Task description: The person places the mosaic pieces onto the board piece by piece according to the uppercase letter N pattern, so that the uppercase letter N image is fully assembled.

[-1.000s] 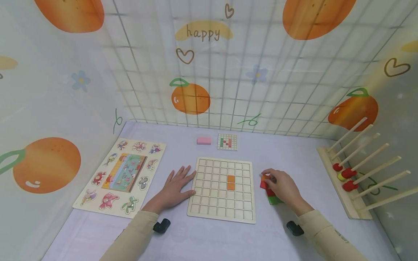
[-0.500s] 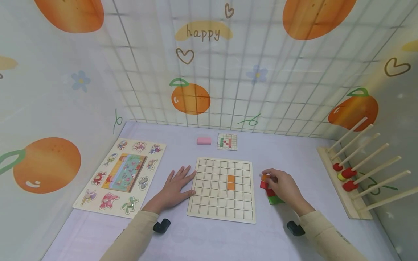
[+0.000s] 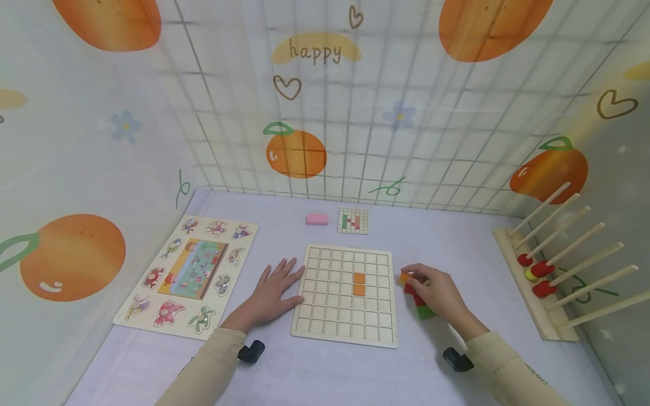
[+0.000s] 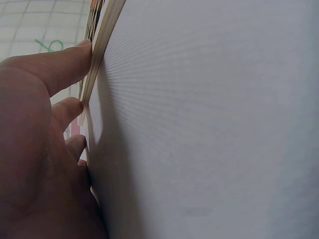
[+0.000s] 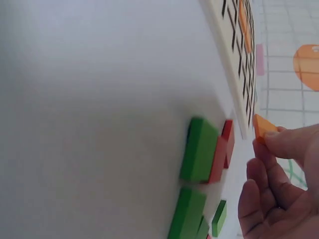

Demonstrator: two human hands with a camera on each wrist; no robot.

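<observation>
My right hand pinches a small orange square tile between thumb and fingers, just off the right edge of the wooden grid board. Two orange tiles sit in neighbouring cells of that board, one above the other. Below the right hand lie red tiles and green tiles, partly hidden by it in the head view. My left hand lies spread out on the table, its thumb and index fingertip touching the board's left edge. In the left wrist view the thumb meets the board's side.
A pink block and a small patterned grid card lie behind the board. On the left is a sea-animal puzzle board. A wooden peg rack with red and yellow beads stands at the right. Printed cloth walls surround the table.
My right hand has lifted the orange tile from beside the red ones and shifted slightly left with it, toward the board. My left hand has stayed in place.
</observation>
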